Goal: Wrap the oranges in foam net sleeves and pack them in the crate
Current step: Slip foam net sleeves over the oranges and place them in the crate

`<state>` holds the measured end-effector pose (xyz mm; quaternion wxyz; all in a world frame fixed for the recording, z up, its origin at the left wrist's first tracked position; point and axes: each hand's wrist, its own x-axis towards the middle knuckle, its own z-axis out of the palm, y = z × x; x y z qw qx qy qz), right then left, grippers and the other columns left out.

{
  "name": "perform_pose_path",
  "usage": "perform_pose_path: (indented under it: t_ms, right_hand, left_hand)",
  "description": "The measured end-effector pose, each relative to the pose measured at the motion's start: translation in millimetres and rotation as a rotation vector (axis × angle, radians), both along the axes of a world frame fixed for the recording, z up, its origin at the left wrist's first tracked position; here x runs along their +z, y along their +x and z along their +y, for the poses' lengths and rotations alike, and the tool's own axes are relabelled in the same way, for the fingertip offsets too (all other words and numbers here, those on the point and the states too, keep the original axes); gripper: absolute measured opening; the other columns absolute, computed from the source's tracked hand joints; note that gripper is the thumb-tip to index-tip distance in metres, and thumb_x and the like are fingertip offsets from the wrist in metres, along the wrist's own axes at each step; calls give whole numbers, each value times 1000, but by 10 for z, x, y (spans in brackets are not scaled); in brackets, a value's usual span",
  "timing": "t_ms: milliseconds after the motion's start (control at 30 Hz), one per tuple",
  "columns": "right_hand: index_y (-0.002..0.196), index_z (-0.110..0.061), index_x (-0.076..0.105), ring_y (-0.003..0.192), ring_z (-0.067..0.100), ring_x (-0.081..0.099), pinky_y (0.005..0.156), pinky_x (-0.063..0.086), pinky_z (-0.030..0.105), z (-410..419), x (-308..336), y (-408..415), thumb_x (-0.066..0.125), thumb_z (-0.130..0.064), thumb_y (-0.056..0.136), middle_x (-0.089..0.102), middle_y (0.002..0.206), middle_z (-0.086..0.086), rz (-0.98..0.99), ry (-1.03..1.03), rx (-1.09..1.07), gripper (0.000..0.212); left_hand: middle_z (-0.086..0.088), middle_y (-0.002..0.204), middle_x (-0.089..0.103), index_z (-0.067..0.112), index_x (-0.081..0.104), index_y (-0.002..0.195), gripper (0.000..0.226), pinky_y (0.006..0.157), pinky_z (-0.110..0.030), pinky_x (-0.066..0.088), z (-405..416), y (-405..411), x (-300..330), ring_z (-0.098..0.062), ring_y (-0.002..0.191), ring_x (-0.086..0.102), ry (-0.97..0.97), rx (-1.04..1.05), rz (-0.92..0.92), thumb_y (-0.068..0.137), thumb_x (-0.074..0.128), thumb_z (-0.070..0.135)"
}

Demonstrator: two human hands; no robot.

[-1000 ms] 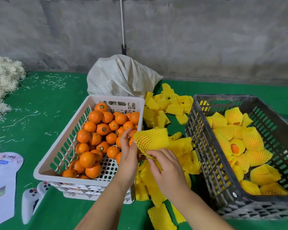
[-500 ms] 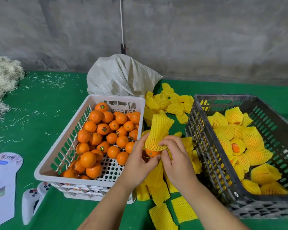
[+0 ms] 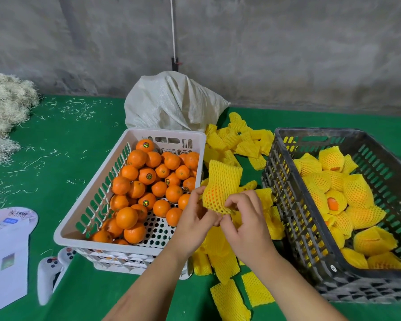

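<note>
A yellow foam net sleeve (image 3: 221, 181) with an orange inside it is held between the two baskets. My left hand (image 3: 196, 220) pinches the sleeve's lower left edge and my right hand (image 3: 243, 218) pinches its lower right edge. The orange shows only as a glow through the mesh. A white basket (image 3: 134, 245) on the left holds several bare oranges (image 3: 146, 176). On the right, a dark grey crate (image 3: 287, 200) holds several sleeved oranges (image 3: 357, 191).
Loose yellow sleeves (image 3: 237, 142) lie on the green table between and in front of the baskets. A white sack (image 3: 171, 103) stands behind the white basket. Pale shredded filler (image 3: 5, 112) is heaped far left. A white game controller (image 3: 48, 272) and papers (image 3: 5, 258) lie front left.
The sleeve has gone down over the orange, which now sits fully inside the mesh. Both hands have shifted to grip the sleeve's lower edge.
</note>
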<state>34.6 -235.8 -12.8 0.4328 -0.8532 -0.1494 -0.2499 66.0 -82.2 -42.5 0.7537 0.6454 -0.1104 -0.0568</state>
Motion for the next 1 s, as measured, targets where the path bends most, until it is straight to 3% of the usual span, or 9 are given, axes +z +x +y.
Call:
perform_pose_path:
  t_ms: [133,267,400,467,567,633,733,867,1000]
  right_hand:
    - [106,-22,58,102,13,51,81,49,32,-48,47,28,57,-16,88,46,108,-8,10,-25,24,19]
    - [104,-12,63,107,0,51,77,47,11,-115,41,21,67,-8,87,43,118,-2,-42,54,-38,18]
    - [107,-14,70,112,0,58,80,50,12,-168,59,14,64,-8,91,60,119,-3,-24,75,-31,19]
    - [108,-13,73,108,9,63,81,55,24,-179,84,19,62,-9,93,67,113,-4,-47,47,-57,20]
    - [109,-14,74,104,14,64,82,56,35,-175,122,15,61,-14,94,70,108,-6,-90,-40,-106,19]
    - [108,-15,74,99,15,64,79,56,33,-131,120,-28,59,-19,95,69,104,-5,-125,-98,-98,19]
    - [111,-16,73,96,16,65,76,55,30,8,48,-118,60,-19,96,68,103,-5,-161,-160,-47,20]
    - [125,-20,61,111,14,57,89,51,26,69,-43,-123,66,-16,92,56,120,-5,-91,-101,-49,33]
    - [132,-28,54,121,4,48,89,52,22,28,-48,-87,63,-8,91,40,128,-14,29,50,-34,47]
  left_hand:
    - [-7,123,69,22,51,147,56,98,-34,56,-9,2,-6,-22,116,67,75,-16,-112,98,66,1]
    - [0,101,66,33,56,128,51,73,-30,54,-41,-20,14,-14,85,62,162,97,-122,87,85,47]
    - [10,128,46,26,58,115,61,91,-24,51,-23,14,-50,-6,123,51,299,247,-243,79,80,70]
    - [10,138,49,26,58,113,57,98,-35,51,-8,17,-59,-8,134,49,258,218,-216,80,82,66]
    - [3,109,67,27,55,114,51,80,-40,54,-3,2,-56,-15,100,67,180,209,-165,83,87,53]
    - [2,109,68,28,51,127,56,81,-44,57,15,16,-67,-19,98,68,125,246,-121,86,85,45]
    - [22,126,65,43,46,147,65,91,-25,54,57,42,-37,0,115,63,163,267,-86,88,73,35]
    - [6,121,72,37,62,131,40,93,-48,58,24,41,-43,-19,111,69,165,240,-129,93,72,31]
    - [9,126,66,36,48,144,60,90,-40,58,26,5,-19,-18,113,67,145,172,-113,91,77,33]
